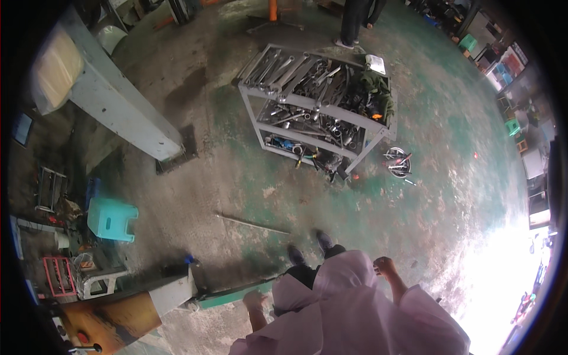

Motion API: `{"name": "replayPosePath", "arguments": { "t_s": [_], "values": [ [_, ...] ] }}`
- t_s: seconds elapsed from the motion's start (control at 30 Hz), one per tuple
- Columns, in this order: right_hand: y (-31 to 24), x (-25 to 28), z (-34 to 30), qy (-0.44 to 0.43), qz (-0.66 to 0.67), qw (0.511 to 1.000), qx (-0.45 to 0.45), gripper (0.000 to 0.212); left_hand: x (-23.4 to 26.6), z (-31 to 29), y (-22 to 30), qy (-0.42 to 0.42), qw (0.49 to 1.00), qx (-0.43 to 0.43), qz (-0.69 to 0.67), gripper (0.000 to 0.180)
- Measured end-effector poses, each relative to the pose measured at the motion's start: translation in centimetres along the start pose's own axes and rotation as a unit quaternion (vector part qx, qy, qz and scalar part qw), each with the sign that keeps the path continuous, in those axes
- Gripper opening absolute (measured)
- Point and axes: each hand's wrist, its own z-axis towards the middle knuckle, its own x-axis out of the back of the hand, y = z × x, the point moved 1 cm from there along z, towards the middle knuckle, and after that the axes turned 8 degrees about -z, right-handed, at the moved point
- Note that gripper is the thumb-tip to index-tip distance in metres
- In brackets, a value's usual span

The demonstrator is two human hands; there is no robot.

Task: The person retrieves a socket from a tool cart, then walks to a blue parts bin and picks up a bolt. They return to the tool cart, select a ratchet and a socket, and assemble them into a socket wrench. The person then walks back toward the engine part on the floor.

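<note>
My right hand (386, 266) hangs beside my body at the right, fingers curled in, and I see nothing held in it. My left hand (254, 300) is low at my other side, near a green strip (236, 293) along the floor; motion smears its fingers. Both hands are apart from any tool. Ahead stands a grey tool cart (319, 106) loaded on several levels. Many wrenches (290, 71) lie across its top, with sockets and more tools below. A long metal bar (251, 224) lies on the floor ahead of my feet.
A round tray (397, 163) of tools sits on the floor right of the cart. At left rises a grey post (124, 112); a turquoise stool (112, 219) stands nearer. A yellow-brown panel (112, 319) is at lower left. Another person's legs (353, 23) show beyond the cart.
</note>
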Motion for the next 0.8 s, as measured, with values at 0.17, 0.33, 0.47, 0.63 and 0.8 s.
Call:
{"name": "replayPosePath", "arguments": {
  "t_s": [0.17,0.33,0.47,0.63,0.8],
  "values": [
    [3.4,-0.7,4.8,0.052,-0.13,0.981,0.138,0.014,-3.5,-2.5,7.5,0.152,0.947,0.182,-0.218,0.022],
    [2.7,-1.1,6.7,0.044,-0.065,0.975,0.207,0.014,-5.3,-4.5,12.5,0.188,0.939,0.165,-0.235,0.014],
    [0.8,-0.6,5.5,0.005,0.12,0.99,0.079,0.019,-5.3,-4.3,13.0,0.187,0.937,0.159,-0.25,0.012],
    [-0.3,0.1,4.5,-0.025,0.191,0.98,0.043,0.016,-5.0,-4.0,11.9,0.179,0.935,0.16,-0.26,0.01],
    [-0.4,0.3,4.0,-0.009,0.182,0.983,0.027,0.022,-4.9,-3.7,11.4,0.165,0.936,0.161,-0.267,0.009]
  ]
}}
